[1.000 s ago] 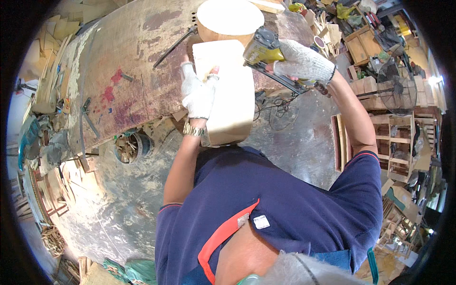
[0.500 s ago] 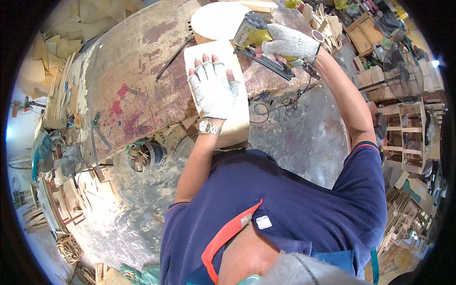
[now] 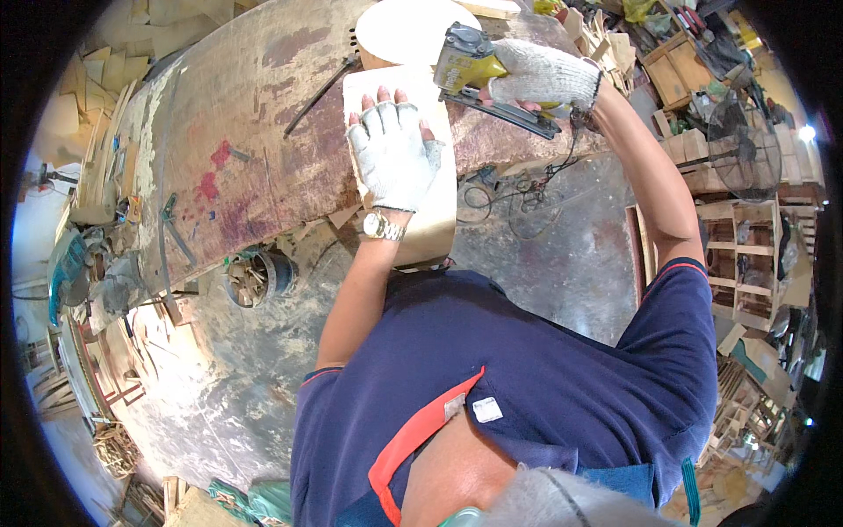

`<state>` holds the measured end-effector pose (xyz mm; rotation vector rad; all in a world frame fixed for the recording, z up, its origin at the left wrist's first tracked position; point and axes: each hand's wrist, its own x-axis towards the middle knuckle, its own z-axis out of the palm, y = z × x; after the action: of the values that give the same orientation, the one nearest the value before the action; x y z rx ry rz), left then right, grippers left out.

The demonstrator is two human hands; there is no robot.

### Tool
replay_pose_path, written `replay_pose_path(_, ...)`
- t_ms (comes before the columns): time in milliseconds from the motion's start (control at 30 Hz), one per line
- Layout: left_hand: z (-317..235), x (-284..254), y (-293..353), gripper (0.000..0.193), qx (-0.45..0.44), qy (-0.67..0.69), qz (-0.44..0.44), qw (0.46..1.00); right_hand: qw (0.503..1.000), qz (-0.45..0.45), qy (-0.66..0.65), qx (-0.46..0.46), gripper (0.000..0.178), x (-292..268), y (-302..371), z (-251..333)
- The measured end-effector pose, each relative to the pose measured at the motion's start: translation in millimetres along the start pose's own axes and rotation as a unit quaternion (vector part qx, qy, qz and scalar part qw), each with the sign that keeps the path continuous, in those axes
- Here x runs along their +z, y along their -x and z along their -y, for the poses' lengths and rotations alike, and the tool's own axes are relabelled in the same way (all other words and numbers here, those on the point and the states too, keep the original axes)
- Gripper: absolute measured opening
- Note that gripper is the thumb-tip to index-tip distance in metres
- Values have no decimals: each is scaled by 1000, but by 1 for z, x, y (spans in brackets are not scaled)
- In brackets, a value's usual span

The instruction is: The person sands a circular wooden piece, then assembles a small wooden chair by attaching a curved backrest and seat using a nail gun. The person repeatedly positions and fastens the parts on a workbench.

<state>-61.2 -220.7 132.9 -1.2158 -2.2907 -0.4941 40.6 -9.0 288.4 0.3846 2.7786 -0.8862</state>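
Observation:
My left hand (image 3: 392,156), in a white fingerless glove, lies flat with fingers stretched on a pale wooden piece (image 3: 432,215). That piece runs from the worktable toward my body. My right hand (image 3: 546,75), gloved too, is wrapped round the grip of a yellow and black nail gun (image 3: 470,63). The gun is at the right of the piece's far end, its long black magazine (image 3: 514,118) pointing to the right. I cannot tell whether its nose touches the wood. Just beyond, a round white-topped piece (image 3: 413,33) sits on the table.
The worn, stained worktable (image 3: 272,114) carries a dark rod (image 3: 318,98) and a dark hinged tool (image 3: 178,230). Under its near edge stands a bucket of wood scraps (image 3: 250,279). Cables (image 3: 527,189) hang at the right. A fan (image 3: 742,145) and wooden shelving (image 3: 746,255) stand farther right.
My right hand and the nail gun have shifted slightly right relative to the wooden piece. My left hand stays flat on the wood. The whole view has tilted a little.

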Motion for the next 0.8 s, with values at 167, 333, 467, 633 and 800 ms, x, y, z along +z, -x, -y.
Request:
replay_pose_path(167,-1,4,-2,57,-9,3,-3,1000,1000,3,18,7,28,3,3,4)
replay_pose_path(333,0,3,-3,57,-7,-8,-6,1000,999,24,32,-6,34,4,15,11)
replay_pose_path(467,0,2,-5,59,-14,2,5,1000,999,23,30,-3,44,10,25,12)
replay_pose_path(633,-1,4,-4,61,-13,-23,9,1000,993,-52,77,-76,50,21,25,10)
replay_pose_path(800,0,10,-4,70,-17,-20,6,1000,998,-5,66,-4,48,13,32,25)
